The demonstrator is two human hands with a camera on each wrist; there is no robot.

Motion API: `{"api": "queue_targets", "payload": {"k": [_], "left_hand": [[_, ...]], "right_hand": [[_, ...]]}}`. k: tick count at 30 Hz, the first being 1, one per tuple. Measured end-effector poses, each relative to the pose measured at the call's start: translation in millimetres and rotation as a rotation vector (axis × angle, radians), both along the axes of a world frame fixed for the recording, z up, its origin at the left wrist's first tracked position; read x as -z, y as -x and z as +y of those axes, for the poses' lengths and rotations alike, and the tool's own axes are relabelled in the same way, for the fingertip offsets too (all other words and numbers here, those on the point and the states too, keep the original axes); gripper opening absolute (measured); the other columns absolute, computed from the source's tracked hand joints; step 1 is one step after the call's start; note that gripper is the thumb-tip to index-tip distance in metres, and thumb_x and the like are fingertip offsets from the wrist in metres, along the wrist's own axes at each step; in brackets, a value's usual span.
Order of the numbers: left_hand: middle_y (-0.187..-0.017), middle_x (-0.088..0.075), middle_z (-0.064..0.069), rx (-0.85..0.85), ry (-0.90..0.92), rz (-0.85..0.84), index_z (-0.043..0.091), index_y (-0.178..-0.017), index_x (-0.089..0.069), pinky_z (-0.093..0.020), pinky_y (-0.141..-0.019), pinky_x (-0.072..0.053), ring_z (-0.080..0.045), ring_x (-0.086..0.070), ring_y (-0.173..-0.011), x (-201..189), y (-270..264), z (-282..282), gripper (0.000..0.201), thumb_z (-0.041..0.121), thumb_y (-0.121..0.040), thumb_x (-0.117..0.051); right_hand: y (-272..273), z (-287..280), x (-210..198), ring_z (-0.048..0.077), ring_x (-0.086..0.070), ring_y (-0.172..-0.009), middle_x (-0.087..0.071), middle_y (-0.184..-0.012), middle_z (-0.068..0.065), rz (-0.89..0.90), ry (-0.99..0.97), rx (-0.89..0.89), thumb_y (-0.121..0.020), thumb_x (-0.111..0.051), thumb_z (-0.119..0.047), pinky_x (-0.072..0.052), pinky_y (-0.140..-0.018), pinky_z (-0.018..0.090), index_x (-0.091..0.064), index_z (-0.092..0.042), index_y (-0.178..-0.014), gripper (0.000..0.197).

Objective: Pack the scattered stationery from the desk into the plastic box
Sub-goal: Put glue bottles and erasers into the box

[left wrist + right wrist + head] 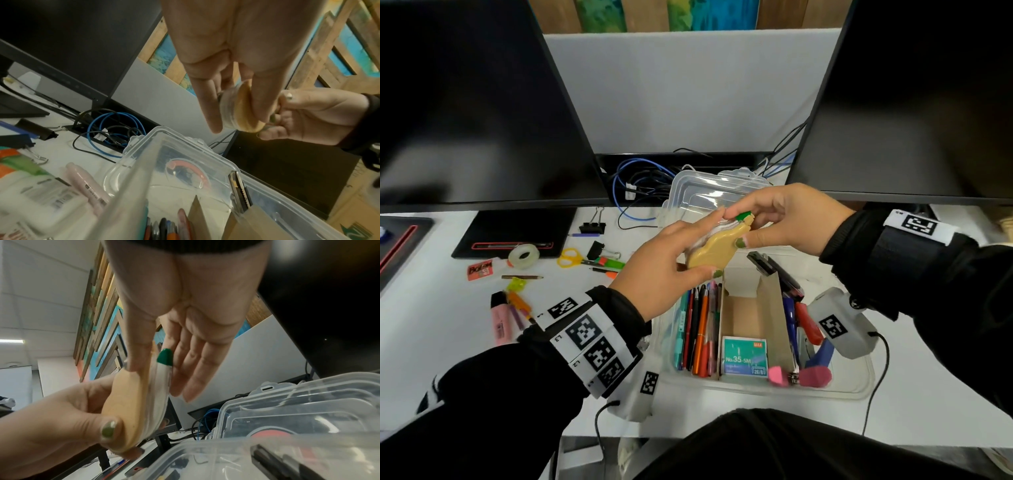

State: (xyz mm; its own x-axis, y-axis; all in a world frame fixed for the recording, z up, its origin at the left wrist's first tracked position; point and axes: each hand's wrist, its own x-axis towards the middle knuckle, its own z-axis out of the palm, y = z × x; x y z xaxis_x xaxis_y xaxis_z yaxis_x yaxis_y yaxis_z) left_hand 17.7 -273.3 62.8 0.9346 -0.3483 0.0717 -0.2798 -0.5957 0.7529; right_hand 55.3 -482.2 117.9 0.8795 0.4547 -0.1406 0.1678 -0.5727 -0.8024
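A tan correction tape dispenser (714, 251) with a green cap (743, 216) is held in the air over the far end of the clear plastic box (859, 387). My left hand (671, 263) grips its round body between thumb and fingers. My right hand (767, 222) pinches the capped tip between thumb and forefinger. The left wrist view shows the dispenser (245, 110) edge-on under my left fingers (209, 100). In the right wrist view the green cap (165, 357) lies against my right fingers (193, 363). The box holds several pens (698, 329), a staples box (744, 356) and pink erasers (777, 375).
The clear lid (709, 192) lies behind the box. Left of it on the desk lie a tape roll (524, 255), yellow scissors (570, 258), binder clips (592, 226), highlighters (500, 318) and a pencil (522, 277). Two dark monitors (476, 102) and cables (640, 181) stand behind.
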Motion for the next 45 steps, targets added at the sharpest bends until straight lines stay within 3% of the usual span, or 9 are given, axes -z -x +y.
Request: {"api": "queue_targets", "payload": {"k": [3,9,12,16,22,29,34,40,45], "left_hand": [[-0.105,-0.054,0.008,-0.007,-0.036,0.033,0.055,-0.14,-0.019,-0.029,-0.094,-0.046,-0.008,-0.055,-0.1,3.4,1.5,0.5,0.087,0.029,-0.078,-0.073],[-0.111,-0.055,0.008,0.012,-0.112,0.116,0.041,-0.145,-0.024,-0.031,-0.097,-0.046,-0.009,-0.054,-0.105,11.9,0.4,1.4,0.088,0.035,-0.074,-0.075],[-0.121,-0.048,0.012,0.05,-0.188,0.138,0.035,-0.146,-0.026,-0.021,-0.1,-0.039,-0.004,-0.047,-0.114,10.8,-1.9,4.5,0.085,0.035,-0.075,-0.075],[-0.137,-0.041,0.012,0.059,-0.356,0.07,0.033,-0.141,-0.038,-0.006,-0.092,-0.024,-0.002,-0.041,-0.121,11.5,-8.9,17.4,0.064,0.033,-0.084,-0.066],[-0.141,-0.04,0.011,0.115,-0.488,0.133,0.03,-0.135,-0.047,-0.007,-0.097,-0.019,-0.002,-0.035,-0.129,20.8,-16.1,33.1,0.054,0.03,-0.084,-0.067],[-0.14,-0.041,0.014,0.162,-0.482,0.187,0.033,-0.132,-0.051,-0.003,-0.089,-0.017,-0.001,-0.037,-0.127,17.2,-22.5,44.1,0.056,0.032,-0.08,-0.072],[-0.137,-0.043,0.015,0.152,-0.453,0.196,0.033,-0.13,-0.052,-0.003,-0.088,-0.018,-0.001,-0.039,-0.124,18.7,-23.2,45.5,0.056,0.031,-0.079,-0.073],[-0.135,-0.045,0.015,0.154,-0.426,0.196,0.034,-0.129,-0.054,-0.006,-0.094,-0.019,0.002,-0.038,-0.123,22.2,-23.6,48.0,0.055,0.031,-0.077,-0.074],[-0.134,-0.046,0.014,0.15,-0.408,0.198,0.034,-0.127,-0.055,-0.008,-0.095,-0.021,-0.001,-0.04,-0.123,24.6,-23.8,48.8,0.054,0.03,-0.077,-0.074]], "right_hand": [[1.8,4.8,3.6,0.014,-0.069,-0.089,-0.071,-0.103,-0.003,0.009,0.016,-0.021,-0.076,-0.074,-0.016,-0.05,-0.077,0.006,-0.066,-0.024,-0.11,0.035],[2.4,9.8,4.4,-0.012,-0.06,-0.068,-0.066,-0.085,-0.019,-0.084,0.198,-0.078,-0.075,-0.076,-0.026,-0.044,-0.07,-0.001,-0.067,-0.032,-0.108,0.034],[-0.3,8.5,4.1,-0.005,-0.058,-0.067,-0.061,-0.076,-0.023,-0.145,0.357,-0.108,-0.076,-0.074,-0.034,-0.041,-0.063,-0.001,-0.066,-0.034,-0.106,0.031],[-3.1,2.2,13.2,0.006,-0.052,-0.079,-0.058,-0.086,-0.013,-0.24,0.647,-0.186,-0.081,-0.067,-0.041,-0.038,-0.064,0.012,-0.063,-0.032,-0.115,0.036],[-3.7,7.8,47.7,0.016,-0.054,-0.098,-0.061,-0.114,-0.004,-0.189,0.915,-0.298,-0.085,-0.059,-0.043,-0.045,-0.084,0.026,-0.056,-0.031,-0.123,0.04],[-11.2,29.2,72.2,0.02,-0.058,-0.101,-0.059,-0.117,-0.001,-0.178,1.122,-0.47,-0.09,-0.056,-0.036,-0.041,-0.074,0.026,-0.053,-0.023,-0.124,0.036],[-17.3,36.2,77.7,0.023,-0.059,-0.103,-0.059,-0.119,0.002,-0.182,1.186,-0.523,-0.091,-0.057,-0.03,-0.045,-0.078,0.028,-0.051,-0.02,-0.129,0.039],[-16.3,41.2,84.2,0.026,-0.055,-0.089,-0.054,-0.125,0.009,-0.186,1.286,-0.582,-0.096,-0.047,-0.014,-0.036,-0.07,0.026,-0.051,-0.005,-0.125,0.031],[-11.1,47.5,79.4,0.024,-0.049,-0.08,-0.052,-0.122,0.009,-0.225,1.316,-0.637,-0.094,-0.05,-0.009,-0.038,-0.062,0.026,-0.053,-0.006,-0.122,0.029]]}}
